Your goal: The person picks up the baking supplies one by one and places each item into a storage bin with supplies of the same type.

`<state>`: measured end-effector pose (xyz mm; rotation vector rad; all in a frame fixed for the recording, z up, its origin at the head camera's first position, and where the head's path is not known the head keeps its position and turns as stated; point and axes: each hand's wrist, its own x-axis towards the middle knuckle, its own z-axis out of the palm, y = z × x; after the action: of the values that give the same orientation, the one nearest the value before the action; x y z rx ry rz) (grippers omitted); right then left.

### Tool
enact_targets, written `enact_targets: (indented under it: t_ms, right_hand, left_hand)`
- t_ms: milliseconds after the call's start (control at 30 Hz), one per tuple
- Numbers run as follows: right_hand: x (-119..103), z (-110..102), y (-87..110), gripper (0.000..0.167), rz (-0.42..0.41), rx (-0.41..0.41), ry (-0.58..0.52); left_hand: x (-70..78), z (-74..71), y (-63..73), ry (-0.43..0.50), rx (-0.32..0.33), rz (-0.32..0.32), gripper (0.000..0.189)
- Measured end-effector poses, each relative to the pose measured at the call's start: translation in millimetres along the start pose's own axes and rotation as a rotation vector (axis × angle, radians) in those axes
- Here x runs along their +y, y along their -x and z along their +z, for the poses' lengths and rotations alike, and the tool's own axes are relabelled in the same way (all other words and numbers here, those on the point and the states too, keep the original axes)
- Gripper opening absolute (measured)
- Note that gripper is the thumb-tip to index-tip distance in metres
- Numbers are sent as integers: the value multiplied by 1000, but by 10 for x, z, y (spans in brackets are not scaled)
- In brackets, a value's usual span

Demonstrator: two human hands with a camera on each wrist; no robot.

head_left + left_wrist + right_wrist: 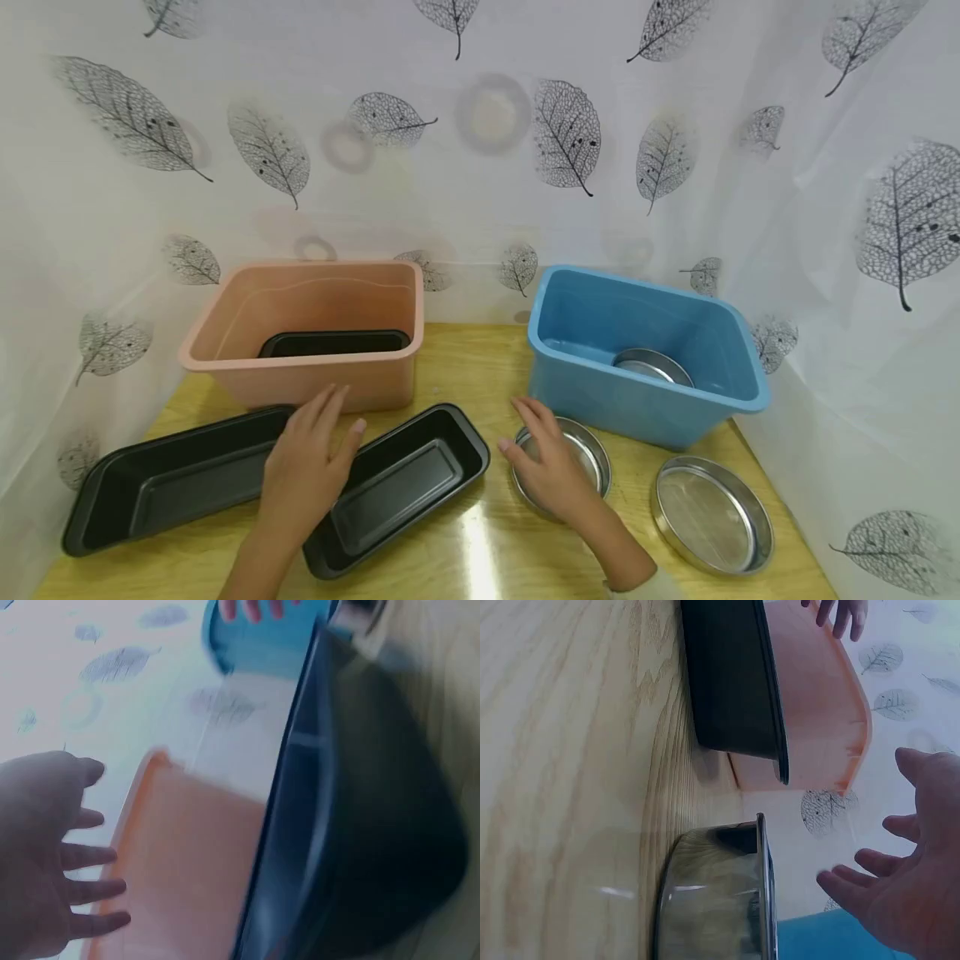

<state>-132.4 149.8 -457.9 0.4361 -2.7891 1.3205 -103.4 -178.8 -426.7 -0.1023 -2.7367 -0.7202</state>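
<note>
My left hand [307, 458] hovers with fingers spread between two black loaf pans and holds nothing. One loaf pan [202, 479] lies at the left, the other loaf pan [405, 483] slants beside the hand on its right. A third loaf pan [337, 342] is inside the pink bin [315, 383]. Over a round silver cake pan [596, 458] my right hand [551, 462] is held, fingers extended, nothing gripped. In the right wrist view that cake pan [712, 900] stands below the open fingers. Another round cake pan [712, 517] lies farther right.
At the back right stands a blue bin [645, 392] with a round pan [652, 365] inside. The wooden table [465, 350] carries everything. A white sheet with a leaf print [480, 192] hangs behind and along both sides.
</note>
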Motion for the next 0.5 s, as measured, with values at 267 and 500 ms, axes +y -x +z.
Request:
enact_targets:
  t_ms: [267, 500]
  right_hand:
    - [84, 55, -306, 51, -86, -180, -238]
    - [107, 112, -530, 51, -116, -318, -292]
  left_hand:
    - [-452, -451, -78, 166, 155, -65, 53]
    - [-903, -744, -247, 188, 246, -102, 49]
